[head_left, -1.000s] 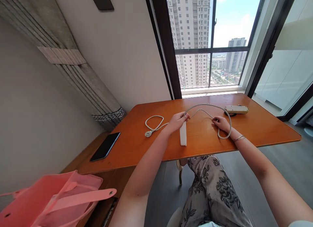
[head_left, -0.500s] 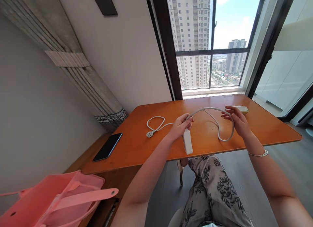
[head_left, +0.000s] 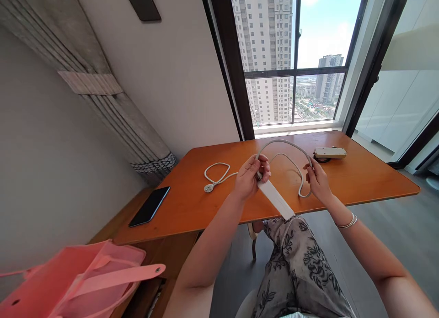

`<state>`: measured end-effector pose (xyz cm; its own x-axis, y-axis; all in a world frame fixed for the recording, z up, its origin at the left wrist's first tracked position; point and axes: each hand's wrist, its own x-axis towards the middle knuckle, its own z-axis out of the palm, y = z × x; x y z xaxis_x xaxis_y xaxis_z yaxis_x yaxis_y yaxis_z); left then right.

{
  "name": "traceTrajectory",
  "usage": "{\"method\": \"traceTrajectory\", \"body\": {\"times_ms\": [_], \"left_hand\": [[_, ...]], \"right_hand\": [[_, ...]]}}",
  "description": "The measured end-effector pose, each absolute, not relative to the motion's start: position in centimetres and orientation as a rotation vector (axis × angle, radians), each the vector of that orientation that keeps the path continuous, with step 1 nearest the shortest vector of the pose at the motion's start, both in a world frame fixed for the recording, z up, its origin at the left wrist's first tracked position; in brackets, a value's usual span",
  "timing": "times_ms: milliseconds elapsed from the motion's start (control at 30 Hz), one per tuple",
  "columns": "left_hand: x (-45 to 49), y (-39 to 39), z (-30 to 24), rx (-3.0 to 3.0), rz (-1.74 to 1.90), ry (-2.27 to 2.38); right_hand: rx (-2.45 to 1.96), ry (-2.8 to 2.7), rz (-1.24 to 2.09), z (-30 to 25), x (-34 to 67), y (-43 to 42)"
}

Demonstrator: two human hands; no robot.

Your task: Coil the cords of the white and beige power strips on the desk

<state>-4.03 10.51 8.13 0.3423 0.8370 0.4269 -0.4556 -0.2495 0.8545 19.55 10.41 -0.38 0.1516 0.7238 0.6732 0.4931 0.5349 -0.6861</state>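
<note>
My left hand (head_left: pixel 249 177) is closed round the cord end of a white power strip (head_left: pixel 276 200), which is lifted off the orange table (head_left: pixel 363 181) and slants down toward my lap. Its grey cord (head_left: pixel 281 144) arches up from that hand to my right hand (head_left: pixel 317 178), whose fingers pinch the cord where it bends back in a loop. The rest of the cord runs left across the table, curls once and ends in a plug (head_left: pixel 208 188) lying flat.
A second, cream power strip (head_left: pixel 329 153) lies at the table's far right by the window. A black phone (head_left: pixel 149 206) rests on the lower wooden ledge at left. A pink bag (head_left: pixel 82 277) sits at the bottom left. My patterned trousers show under the table edge.
The white power strip has been lifted off the table and swung so its free end points toward my lap. My right hand came back from near the far strip and took hold of the cord.
</note>
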Motion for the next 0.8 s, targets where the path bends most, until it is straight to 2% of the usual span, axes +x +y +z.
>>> {"method": "traceTrajectory", "body": {"times_ms": [167,467,800], "left_hand": [[-4.9,10.7,7.9,1.478,1.202,0.457],[-3.6,10.5,6.9,1.874,1.286,0.476],[-2.3,9.1,7.1,2.551,0.961,0.487]], "right_hand": [[-1.144,-1.500,0.190,-1.9,19.0,10.4],[-1.287,-1.994,0.141,0.9,18.2,8.8],[-1.147,-2.363,-0.282,3.4,16.0,4.6]]}}
